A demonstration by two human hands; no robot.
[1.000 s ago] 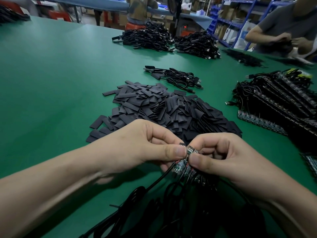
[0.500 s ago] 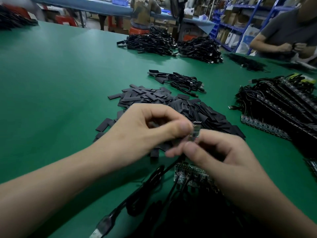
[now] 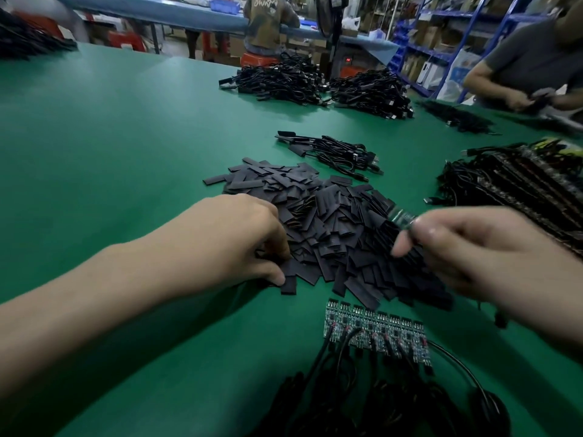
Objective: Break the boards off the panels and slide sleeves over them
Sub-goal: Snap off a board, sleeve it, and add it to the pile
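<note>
Hands apart over the heap of flat black sleeves (image 3: 331, 222)

Your left hand (image 3: 239, 244) is down at the near left edge of the heap, knuckles up and fingers curled in among the sleeves. The thumb tip touches one sleeve that lies at the very edge, on the green table (image 3: 126, 152). I cannot tell whether you have that sleeve pinched or are only touching it.

Your right hand (image 3: 467, 247) is raised above the right side of the heap, well apart from the left. It pinches a small green circuit board (image 3: 402, 217) between thumb and fingertips, and the board's free end points away from you and to the left. Hand and board are both blurred, so no detail of the board can be read.

The strip panel of green boards (image 3: 375, 331) lies flat on the table just on your side of the heap, between your forearms. Thin black cables (image 3: 362, 405) run from its near edge into a tangle at the bottom of the view.

To your right a stack of further panels with cables (image 3: 520, 190) sits on the table. Beyond the heap lies a small bundle of black cables (image 3: 337, 152), and farther off there are two large mounds of black cables (image 3: 315, 83). A person in a grey shirt (image 3: 530, 64) works at the far right corner.
</note>
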